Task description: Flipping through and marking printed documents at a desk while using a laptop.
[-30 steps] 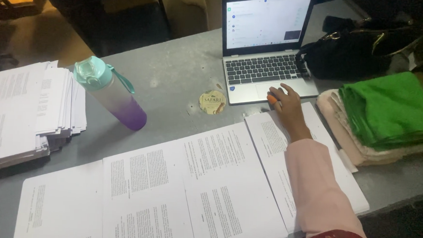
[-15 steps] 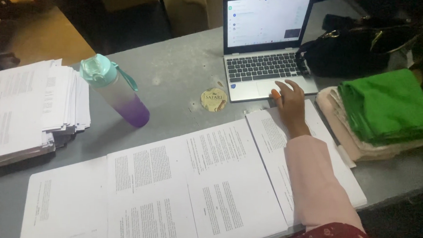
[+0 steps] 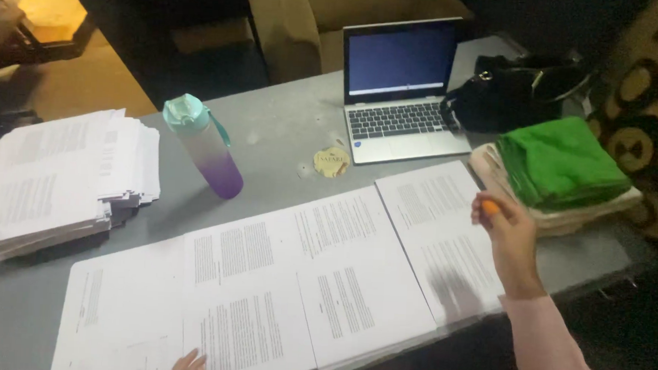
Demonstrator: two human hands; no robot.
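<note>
- Right hand point(image 3: 510, 241) — raised above the table point(image 3: 286, 142) at about 3 o'clock, fingers loosely curled and closed on nothing; one orange-painted nail shows at the fingertip. It hovers over the rightmost printed sheet point(image 3: 437, 238), not touching it.
- Left hand point(image 3: 186, 365) — only fingertips show at the bottom edge, about 7 o'clock, resting on the near edge of the row of printed sheets point(image 3: 265, 293); whether it grips anything I cannot tell.
- Row of printed sheets — laid side by side, overlapping, along the near edge of the grey table.
- Laptop point(image 3: 401, 88) — open at 12 o'clock, screen dark blue, well apart from the right hand.
- Stack of papers point(image 3: 56, 177) — thick pile at 9 o'clock.
- Water bottle point(image 3: 203, 146) — teal lid, clear-to-purple body, tilted, just right of the stack.
- Round yellow coaster point(image 3: 331, 162) — beside the laptop's left front corner.
- Green folded cloth point(image 3: 563, 162) — at 2 o'clock, lying on a cream cloth.
- Black bag point(image 3: 521, 93) — behind the cloths, right of the laptop.
</note>
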